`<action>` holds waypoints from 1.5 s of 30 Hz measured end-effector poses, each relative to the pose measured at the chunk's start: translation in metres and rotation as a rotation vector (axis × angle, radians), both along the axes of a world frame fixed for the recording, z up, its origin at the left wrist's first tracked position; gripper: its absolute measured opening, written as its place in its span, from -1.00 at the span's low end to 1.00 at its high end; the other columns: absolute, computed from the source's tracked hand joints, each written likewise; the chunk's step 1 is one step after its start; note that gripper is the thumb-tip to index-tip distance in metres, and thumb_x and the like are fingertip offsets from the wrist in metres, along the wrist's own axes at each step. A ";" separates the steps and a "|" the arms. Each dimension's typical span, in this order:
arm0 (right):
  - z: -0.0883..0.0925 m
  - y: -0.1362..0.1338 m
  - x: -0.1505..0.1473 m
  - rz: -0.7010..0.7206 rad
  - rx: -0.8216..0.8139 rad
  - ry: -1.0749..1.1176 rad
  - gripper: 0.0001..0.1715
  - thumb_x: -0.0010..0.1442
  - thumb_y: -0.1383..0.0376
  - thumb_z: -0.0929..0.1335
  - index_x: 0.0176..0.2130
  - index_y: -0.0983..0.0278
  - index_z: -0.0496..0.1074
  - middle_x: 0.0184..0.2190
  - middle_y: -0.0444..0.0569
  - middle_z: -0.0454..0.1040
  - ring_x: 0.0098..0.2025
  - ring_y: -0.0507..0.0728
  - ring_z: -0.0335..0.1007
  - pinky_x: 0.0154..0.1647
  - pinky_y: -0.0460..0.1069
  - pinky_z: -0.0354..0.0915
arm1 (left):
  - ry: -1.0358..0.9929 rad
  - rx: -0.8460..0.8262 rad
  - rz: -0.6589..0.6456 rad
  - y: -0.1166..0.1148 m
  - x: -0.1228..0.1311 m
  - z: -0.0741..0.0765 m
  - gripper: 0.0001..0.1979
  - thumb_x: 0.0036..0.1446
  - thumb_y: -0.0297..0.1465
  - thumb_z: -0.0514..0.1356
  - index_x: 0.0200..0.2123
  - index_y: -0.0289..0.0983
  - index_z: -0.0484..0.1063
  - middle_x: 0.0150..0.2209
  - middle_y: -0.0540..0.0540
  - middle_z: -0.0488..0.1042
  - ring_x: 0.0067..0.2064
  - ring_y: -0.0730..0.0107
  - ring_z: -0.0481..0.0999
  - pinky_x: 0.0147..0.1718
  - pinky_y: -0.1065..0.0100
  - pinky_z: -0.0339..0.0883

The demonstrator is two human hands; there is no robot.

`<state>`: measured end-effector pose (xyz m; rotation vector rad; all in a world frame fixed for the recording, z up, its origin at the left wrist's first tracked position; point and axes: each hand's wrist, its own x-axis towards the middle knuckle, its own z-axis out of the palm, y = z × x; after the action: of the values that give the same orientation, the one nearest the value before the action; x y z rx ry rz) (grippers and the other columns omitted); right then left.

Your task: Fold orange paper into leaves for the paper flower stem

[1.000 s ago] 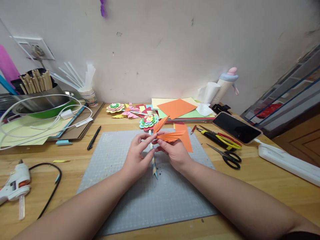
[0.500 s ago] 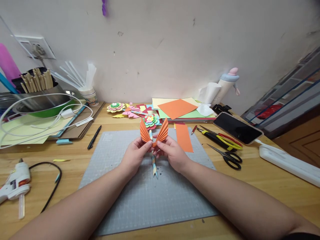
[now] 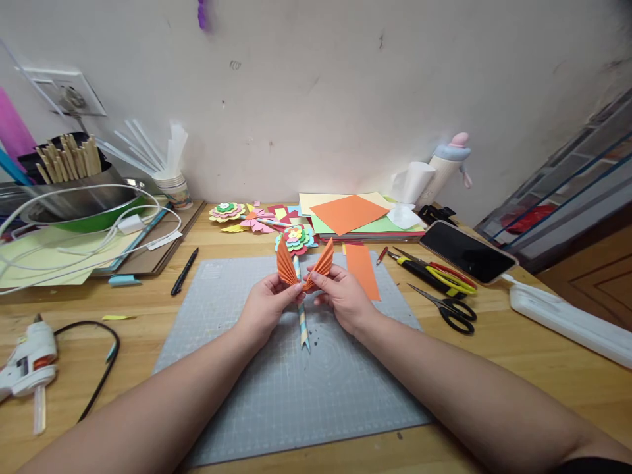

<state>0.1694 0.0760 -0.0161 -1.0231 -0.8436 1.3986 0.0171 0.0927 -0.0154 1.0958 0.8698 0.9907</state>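
Pleated orange paper leaves (image 3: 287, 266) spread in a V on both sides of a striped blue-and-cream paper stem (image 3: 303, 322). The stem runs up to a layered paper flower (image 3: 297, 239) in green, red, yellow and white. My left hand (image 3: 272, 297) is closed, its thumb pressing the pleats near the stem on the left. With thumb and fingers, my right hand (image 3: 340, 296) pinches the right side of the pleated paper. All this is held over a grey cutting mat (image 3: 276, 408). Where the pleats join the stem is partly hidden by my fingers.
An orange paper strip (image 3: 363, 271) lies right of my hands, with scissors (image 3: 449, 309), pliers (image 3: 434, 273) and a phone (image 3: 469, 250) beyond. A glue gun (image 3: 32, 359) and black pen (image 3: 185, 271) are on the left. Coloured paper (image 3: 350, 214) is stacked at the back.
My right thumb and fingers have shifted up along the right pleats, and the right leaf tilts further outward. My left hand keeps its hold near the stem.
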 end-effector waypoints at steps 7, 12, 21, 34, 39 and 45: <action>0.003 0.000 0.003 -0.053 -0.056 -0.015 -0.65 -0.07 0.12 0.48 -0.30 0.28 0.51 -0.37 -0.03 0.56 -0.34 0.07 0.48 -0.38 -0.06 0.37 | 0.013 0.005 0.066 0.000 0.001 0.003 -0.74 -0.22 -0.35 0.42 -0.40 -0.32 0.53 -0.44 -0.03 0.53 -0.46 0.47 0.43 -0.41 0.42 0.32; 0.005 -0.001 0.001 -0.036 -0.067 -0.050 -0.64 -0.10 0.10 0.49 -0.33 0.28 0.52 -0.40 -0.05 0.56 -0.38 0.05 0.47 -0.40 -0.08 0.36 | -0.028 -0.018 0.102 0.001 -0.002 0.002 -0.71 -0.11 -0.27 0.37 -0.32 -0.33 0.53 -0.39 -0.09 0.56 -0.35 0.38 0.50 -0.31 0.39 0.35; 0.006 -0.001 0.001 0.017 -0.089 -0.130 -0.63 -0.09 0.09 0.49 -0.36 0.33 0.52 -0.40 0.00 0.56 -0.40 0.08 0.48 -0.49 -0.09 0.36 | -0.178 -0.060 0.169 0.008 -0.007 0.004 -0.68 -0.03 -0.30 0.32 -0.18 -0.29 0.44 -0.26 -0.13 0.59 -0.21 0.28 0.57 -0.17 0.27 0.40; 0.001 0.000 0.002 0.043 -0.086 -0.165 -0.63 -0.06 0.09 0.47 -0.34 0.33 0.51 -0.37 0.01 0.56 -0.37 0.08 0.49 -0.48 -0.10 0.36 | -0.155 -0.096 0.265 0.006 -0.007 0.004 -0.73 -0.09 -0.33 0.35 -0.31 -0.33 0.44 -0.33 -0.14 0.60 -0.26 0.28 0.59 -0.25 0.32 0.45; 0.001 0.000 0.002 0.073 -0.078 -0.191 -0.63 -0.09 0.09 0.48 -0.35 0.32 0.51 -0.38 -0.01 0.56 -0.37 0.07 0.49 -0.48 -0.09 0.36 | -0.126 -0.102 0.310 0.007 -0.006 0.005 -0.69 -0.19 -0.33 0.40 -0.38 -0.33 0.41 -0.42 -0.11 0.59 -0.34 0.29 0.59 -0.32 0.33 0.45; 0.000 0.000 0.001 0.112 -0.054 -0.194 -0.66 -0.07 0.13 0.48 -0.34 0.33 0.53 -0.39 0.00 0.56 -0.40 0.06 0.48 -0.50 -0.11 0.34 | -0.090 -0.095 0.341 0.004 -0.006 0.006 -0.67 -0.22 -0.32 0.41 -0.41 -0.33 0.38 -0.47 -0.11 0.58 -0.37 0.26 0.59 -0.35 0.30 0.45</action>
<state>0.1708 0.0757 -0.0164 -1.1817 -1.0229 1.4383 0.0113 0.0971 -0.0098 0.8306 1.0400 1.2559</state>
